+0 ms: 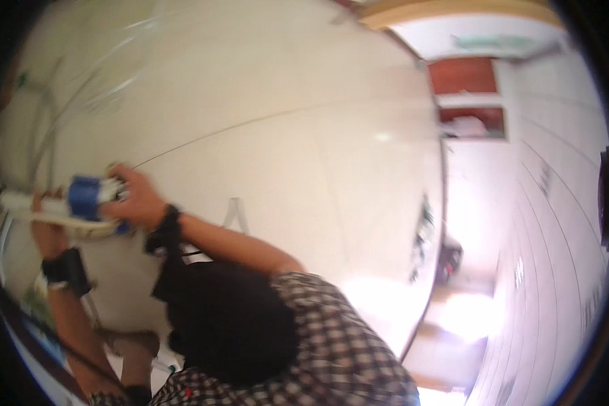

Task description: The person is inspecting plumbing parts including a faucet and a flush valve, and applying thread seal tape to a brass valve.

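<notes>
My right hand (135, 196) grips the top end of a plastic fitting with a blue collar (84, 197) and white body, held sideways at the left of the view. My left hand (51, 210) is closed round the white tube (17, 201) of the same piece, its fingers partly hidden by it. A thinner pale part runs along the underside. Both wrists wear black bands. A large dark shape (230, 318) lies below my right forearm, beside a checked sleeve; its exact nature is unclear. The picture is somewhat blurred.
A cream tiled surface (284, 155) spans the middle. Thin grey hose-like lines (44, 115) lie upper left, and a small grey bracket (234, 213) sits beyond my right forearm. A white tiled wall (548, 216), red-backed recesses (461, 76) and pale steps (453, 352) are at the right.
</notes>
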The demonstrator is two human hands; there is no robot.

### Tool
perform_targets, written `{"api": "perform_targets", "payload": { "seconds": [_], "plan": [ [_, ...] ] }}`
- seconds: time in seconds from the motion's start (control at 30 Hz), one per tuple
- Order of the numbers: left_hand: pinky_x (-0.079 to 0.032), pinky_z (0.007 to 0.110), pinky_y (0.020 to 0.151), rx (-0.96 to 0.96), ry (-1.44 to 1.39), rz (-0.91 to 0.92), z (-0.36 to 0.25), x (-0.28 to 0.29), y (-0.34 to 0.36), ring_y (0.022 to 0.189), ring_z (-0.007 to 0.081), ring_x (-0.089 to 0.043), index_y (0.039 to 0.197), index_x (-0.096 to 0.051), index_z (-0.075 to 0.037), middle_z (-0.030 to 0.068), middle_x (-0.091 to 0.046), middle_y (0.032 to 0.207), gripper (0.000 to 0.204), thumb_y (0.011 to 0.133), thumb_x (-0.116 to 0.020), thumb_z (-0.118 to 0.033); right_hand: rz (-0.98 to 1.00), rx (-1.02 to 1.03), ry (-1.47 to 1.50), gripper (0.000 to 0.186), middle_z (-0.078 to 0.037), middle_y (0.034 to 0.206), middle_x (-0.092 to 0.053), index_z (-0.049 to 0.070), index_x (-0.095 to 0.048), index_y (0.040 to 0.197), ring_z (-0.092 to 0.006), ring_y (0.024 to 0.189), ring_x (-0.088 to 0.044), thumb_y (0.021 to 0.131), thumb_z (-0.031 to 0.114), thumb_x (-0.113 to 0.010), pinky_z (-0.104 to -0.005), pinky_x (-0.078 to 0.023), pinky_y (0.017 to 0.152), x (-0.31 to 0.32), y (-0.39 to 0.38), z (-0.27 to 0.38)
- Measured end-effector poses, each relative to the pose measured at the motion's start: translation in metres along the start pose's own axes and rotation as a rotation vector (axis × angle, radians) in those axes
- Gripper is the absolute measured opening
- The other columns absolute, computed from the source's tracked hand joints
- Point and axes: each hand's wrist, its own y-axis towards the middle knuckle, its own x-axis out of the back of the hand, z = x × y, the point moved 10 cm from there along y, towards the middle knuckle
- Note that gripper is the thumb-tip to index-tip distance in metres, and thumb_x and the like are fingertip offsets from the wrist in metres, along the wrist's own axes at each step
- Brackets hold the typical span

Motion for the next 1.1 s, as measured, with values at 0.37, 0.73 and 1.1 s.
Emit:
{"api": "perform_targets", "payload": {
  "seconds": [0.37,0.73,1.1],
  "plan": [
    [-0.048,0.032,0.077,0.266,-0.141,0.181,0.008,-0.064,0.024,0.088,0.0142,-0.056,0.109,-0.054,-0.006,0.0025,-0.056,0.092,0.029,0.092,-0.056,-0.029,0.059,-0.339,0.335,0.048,-0.010,0.080,-0.060,-0.007,-0.057,0.101,-0.0163,0.072,-0.058,0.069,0.025,-0.072,-0.0302,-0.047,0.067,-0.014,0.010,-0.012],
    [-0.034,0.023,0.054,0.336,-0.031,-0.047,0.033,-0.068,0.012,0.059,0.0064,-0.038,0.071,-0.039,-0.016,-0.0049,-0.036,0.063,0.032,0.092,-0.058,-0.030,0.090,-0.376,0.215,0.052,-0.017,0.088,-0.060,-0.010,-0.051,0.101,-0.0201,0.079,-0.060,0.064,0.019,-0.074,-0.0324,-0.049,0.070,0.001,0.004,-0.022],
    [-0.047,0.031,0.070,-0.850,1.444,0.285,-0.093,-0.067,-0.025,0.074,0.0168,-0.058,0.104,-0.056,0.000,0.0056,-0.061,0.081,0.026,0.092,-0.049,-0.022,0.124,-0.224,0.446,0.036,-0.011,0.103,-0.062,-0.001,-0.055,0.115,-0.0185,0.091,-0.062,0.084,0.015,-0.065,-0.0329,-0.052,0.080,0.026,0.010,-0.104]
  ]
}}
